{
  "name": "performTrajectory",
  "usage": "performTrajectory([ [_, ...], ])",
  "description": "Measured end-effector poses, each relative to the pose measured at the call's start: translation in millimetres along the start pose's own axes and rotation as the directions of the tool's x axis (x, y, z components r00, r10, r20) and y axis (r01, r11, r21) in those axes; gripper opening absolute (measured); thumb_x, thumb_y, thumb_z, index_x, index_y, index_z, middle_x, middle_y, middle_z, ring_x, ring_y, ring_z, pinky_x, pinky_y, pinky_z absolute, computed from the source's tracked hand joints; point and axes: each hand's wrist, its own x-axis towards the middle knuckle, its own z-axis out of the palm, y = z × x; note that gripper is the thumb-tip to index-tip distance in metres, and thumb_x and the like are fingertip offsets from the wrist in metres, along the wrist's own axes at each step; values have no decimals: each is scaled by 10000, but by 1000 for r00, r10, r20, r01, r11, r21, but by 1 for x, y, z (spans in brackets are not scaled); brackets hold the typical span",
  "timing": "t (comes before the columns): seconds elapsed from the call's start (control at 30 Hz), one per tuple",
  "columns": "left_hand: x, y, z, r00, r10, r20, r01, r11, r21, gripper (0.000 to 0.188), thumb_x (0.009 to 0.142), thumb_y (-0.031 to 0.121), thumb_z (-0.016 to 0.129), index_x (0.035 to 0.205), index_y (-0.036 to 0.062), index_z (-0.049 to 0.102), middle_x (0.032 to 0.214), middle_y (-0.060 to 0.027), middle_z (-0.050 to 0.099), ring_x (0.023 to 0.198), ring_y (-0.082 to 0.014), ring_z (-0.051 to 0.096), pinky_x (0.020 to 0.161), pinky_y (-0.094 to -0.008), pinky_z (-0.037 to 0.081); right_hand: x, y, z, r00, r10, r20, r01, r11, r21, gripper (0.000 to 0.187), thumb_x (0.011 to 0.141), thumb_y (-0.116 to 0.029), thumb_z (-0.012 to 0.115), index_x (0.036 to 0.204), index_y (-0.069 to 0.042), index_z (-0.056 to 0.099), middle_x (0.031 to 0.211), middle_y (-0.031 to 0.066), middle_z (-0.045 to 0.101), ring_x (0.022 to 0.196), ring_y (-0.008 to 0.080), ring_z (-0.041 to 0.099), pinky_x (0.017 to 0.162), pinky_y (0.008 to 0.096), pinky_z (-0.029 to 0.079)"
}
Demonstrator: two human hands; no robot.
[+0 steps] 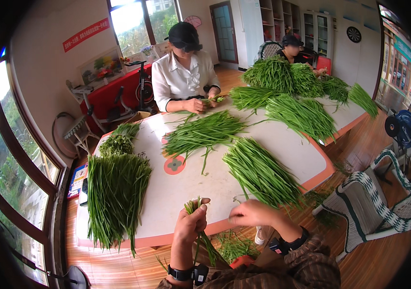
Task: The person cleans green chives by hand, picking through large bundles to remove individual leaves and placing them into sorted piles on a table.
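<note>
Here left hand (192,222) fingers clamped around green stalk bunch (199,231); right hand (252,213) fingers pinched together just beside.

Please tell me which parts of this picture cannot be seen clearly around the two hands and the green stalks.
- Head view: the left hand wraps a small bunch of green stalks; its middle is hidden by the fingers.
- What the right hand pinches is too small to tell.
- The basin below the table edge, holding trimmings, is mostly hidden by the forearms.
- The far stalk piles blur together.
</note>
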Motion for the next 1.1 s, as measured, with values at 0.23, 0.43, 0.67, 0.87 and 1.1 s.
performTrajectory([
  [0.23, 14, -17, -1, 997, -31, -75, 7, 954, -300, 299, 917, 258, 434, 1115, 35, 457, 623, 10, 369, 515, -96, 344, 469, -235, 311, 23, 58, -25, 828, 117, -549, -362, 859, -362, 187, 747, -218, 591, 792, -45, 645, 653, 150, 595, 526, 277, 558, 513, 339, 437],
  [0.43, 14, -16, -13, 993, -27, -114, -16, 933, -359, 269, 921, 290, 422, 1103, 97, 470, 616, 21, 344, 524, -95, 328, 501, -245, 309, -6, 20, -7, 988, -68, 141, 37, 976, 214, 200, 751, -237, 576, 800, -54, 642, 653, 114, 620, 628, 221, 621, 589, 308, 478],
  [0.67, 15, -19, -9, 993, -18, -121, -19, 955, -297, 294, 922, 287, 428, 1154, 108, 438, 623, 15, 345, 534, -100, 339, 513, -252, 323, 14, 42, -20, 882, 107, -459, -229, 949, -218, 153, 742, -190, 579, 738, -40, 614, 694, 138, 601, 632, 297, 578, 586, 391, 463],
  [0.87, 17, -29, 0, 996, -50, -76, 26, 958, -285, 309, 915, 280, 450, 1148, 77, 440, 603, 3, 349, 520, -129, 348, 515, -283, 346, 72, 74, -28, 836, 30, -549, -330, 825, -458, 154, 739, -200, 605, 755, -49, 626, 825, 141, 604, 815, 314, 549, 712, 389, 463],
  [1.1, 12, -30, 6, 995, -98, -20, 89, 959, -270, 278, 914, 225, 428, 1119, 36, 446, 567, 19, 296, 493, -116, 311, 489, -264, 310, 123, 95, -12, 793, 131, -595, -540, 602, -588, 198, 708, -238, 620, 810, -70, 643, 870, 144, 594, 880, 307, 525, 753, 377, 460],
])
